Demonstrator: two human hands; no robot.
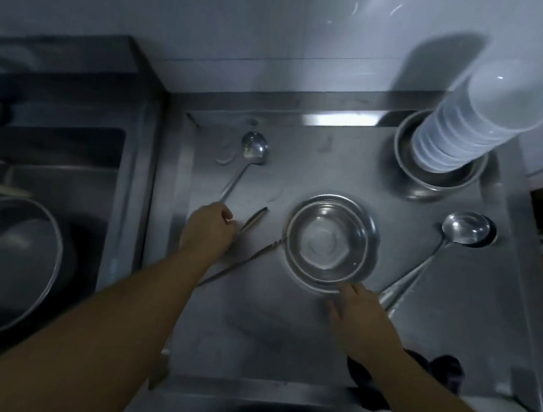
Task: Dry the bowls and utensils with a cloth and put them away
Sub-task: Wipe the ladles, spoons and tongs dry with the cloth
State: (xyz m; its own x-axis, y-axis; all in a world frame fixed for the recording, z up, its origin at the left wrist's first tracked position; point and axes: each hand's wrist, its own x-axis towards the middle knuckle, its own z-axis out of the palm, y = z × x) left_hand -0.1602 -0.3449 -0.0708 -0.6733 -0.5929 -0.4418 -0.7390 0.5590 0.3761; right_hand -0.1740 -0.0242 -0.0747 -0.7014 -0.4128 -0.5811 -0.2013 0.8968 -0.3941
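Forearms fill the lower frame, both reaching over a steel draining counter with a raised rim. Dark cloth lies bunched at the counter's near edge, partly under the right forearm; neither hand has it.

Left hand: fingers curled at the lower end of the handle of a small polished steel ladle, whose bowl rests far-left on the counter. Looks like a grasp closing on the handle, though the contact itself is hidden by the hand. A short dark-tipped steel utensil lies just beside the thumb, and a long thin steel rod-like utensil runs diagonally towards the middle.

Right hand: loose, fingers spread, tips touching or just short of the near rim of a nested stack of shallow round steel bowls in the counter's centre. Holding nothing.

Larger steel ladle lies right, handle pointing back towards the right wrist. Far right corner: a deep steel bowl with a tilted stack of translucent white plastic bowls in it. Separate sink basin to the left holds a big steel mixing bowl.

Progress, as I judge it: early. Water marks show near the small ladle, the cloth is unused, every item is on the counter. Drying and stowing all remain.
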